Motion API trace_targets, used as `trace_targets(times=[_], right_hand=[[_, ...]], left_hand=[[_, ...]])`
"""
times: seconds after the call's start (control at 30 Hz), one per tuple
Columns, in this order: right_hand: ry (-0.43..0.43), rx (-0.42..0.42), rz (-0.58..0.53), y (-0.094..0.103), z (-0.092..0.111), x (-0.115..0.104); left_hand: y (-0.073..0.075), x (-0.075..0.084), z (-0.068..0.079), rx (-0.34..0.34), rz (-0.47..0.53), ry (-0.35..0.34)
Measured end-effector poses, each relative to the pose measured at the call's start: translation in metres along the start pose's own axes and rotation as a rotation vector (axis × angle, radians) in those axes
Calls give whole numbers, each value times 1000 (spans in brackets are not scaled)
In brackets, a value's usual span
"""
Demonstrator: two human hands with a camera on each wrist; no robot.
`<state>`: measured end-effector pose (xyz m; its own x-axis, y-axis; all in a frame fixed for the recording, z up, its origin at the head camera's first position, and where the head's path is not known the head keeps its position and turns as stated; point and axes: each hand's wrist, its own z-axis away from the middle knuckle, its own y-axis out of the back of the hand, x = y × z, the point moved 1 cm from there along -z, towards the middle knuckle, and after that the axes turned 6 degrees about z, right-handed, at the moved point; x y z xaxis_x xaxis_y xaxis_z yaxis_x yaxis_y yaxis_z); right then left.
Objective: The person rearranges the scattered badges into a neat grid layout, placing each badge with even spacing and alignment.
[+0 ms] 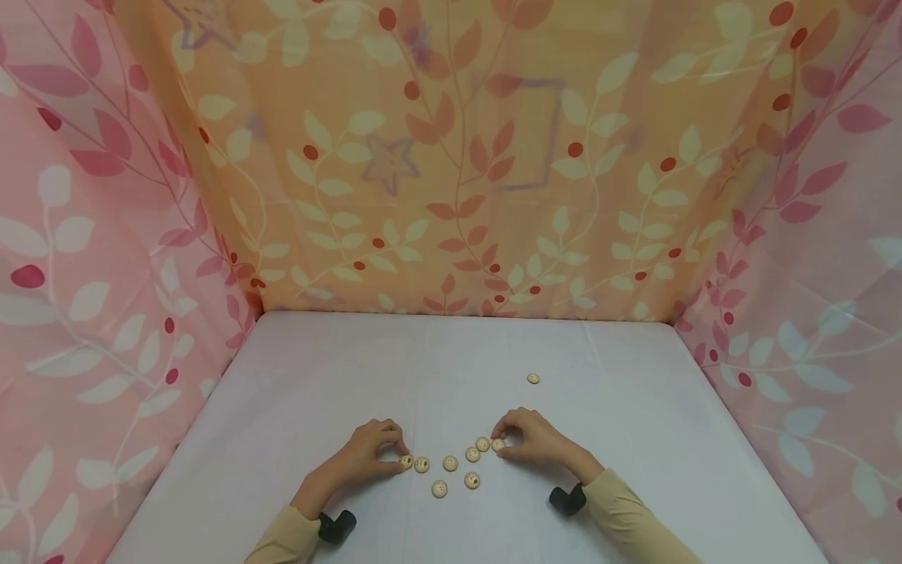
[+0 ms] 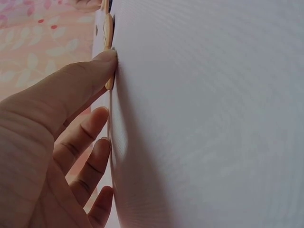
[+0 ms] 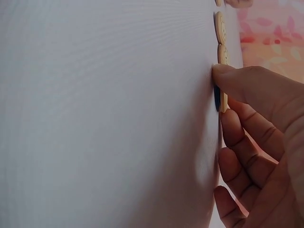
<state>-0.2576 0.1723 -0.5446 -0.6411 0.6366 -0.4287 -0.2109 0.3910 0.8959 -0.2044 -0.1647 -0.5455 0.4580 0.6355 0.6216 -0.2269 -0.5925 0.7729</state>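
Left hand [image 1: 368, 453]: fingers are pinching one disc [image 1: 406, 462], well left of far disc [image 1: 533, 379] | right hand [image 1: 537, 440]: fingers are pinching another disc [image 1: 497, 445], in front of far disc | partly hidden, both apparently touching counter [image 1: 395, 360]

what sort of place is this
Possibly a makeshift recording booth: leaf-patterned hangings wall in three sides of a pale-topped table, and black wrist-worn devices suggest filming.
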Motion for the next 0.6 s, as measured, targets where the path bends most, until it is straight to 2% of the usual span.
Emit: trace_targets(times=[0.27, 0.6], right_hand=[[14, 46, -9, 6, 2, 4], [-44, 76, 6, 10, 6, 20]], left_hand=[[0, 1, 0, -6, -5, -4], [0, 1, -1, -5, -16, -1]])
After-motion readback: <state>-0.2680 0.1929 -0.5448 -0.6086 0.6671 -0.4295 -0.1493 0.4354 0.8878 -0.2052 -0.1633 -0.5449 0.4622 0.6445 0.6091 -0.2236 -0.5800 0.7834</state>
